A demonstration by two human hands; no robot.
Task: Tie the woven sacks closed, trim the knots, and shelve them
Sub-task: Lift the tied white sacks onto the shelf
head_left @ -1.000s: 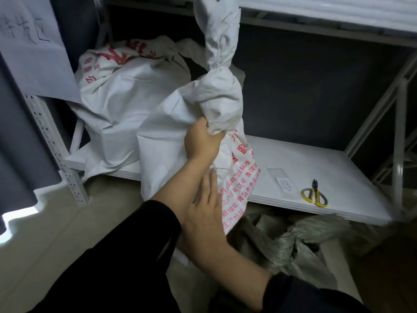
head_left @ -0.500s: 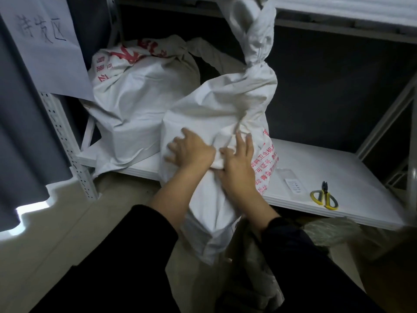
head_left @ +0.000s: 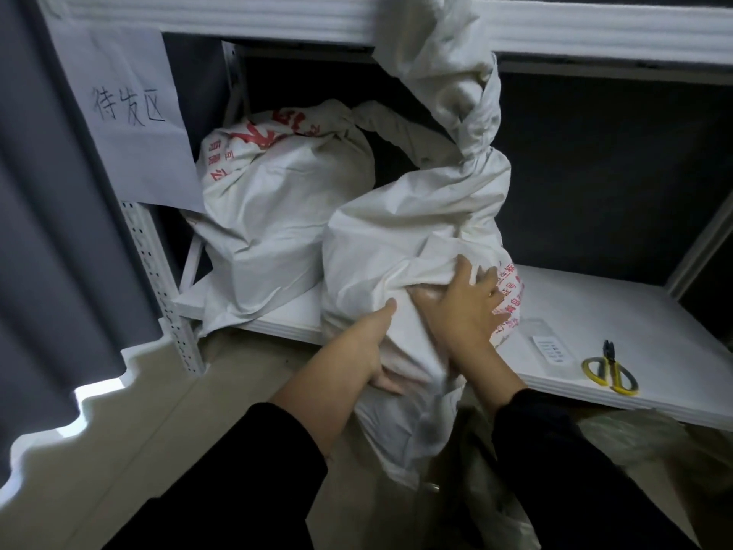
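Knotted sack [head_left: 396, 240] at shelf [head_left: 614, 311] edge, contents hidden; left hand [head_left: 365, 343] fingers [head_left: 390, 385] clasp it, right hand [head_left: 464, 311] fingers [head_left: 464, 271] flat.

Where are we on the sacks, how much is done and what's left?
Done: one knotted sack sits on the shelf, and the second sack is knotted. In hand: the left hand grips its underside and the right hand presses its side at the shelf edge, bottom hanging below. Left: push it in, and probably trim its long tail; the scissors lie unused.
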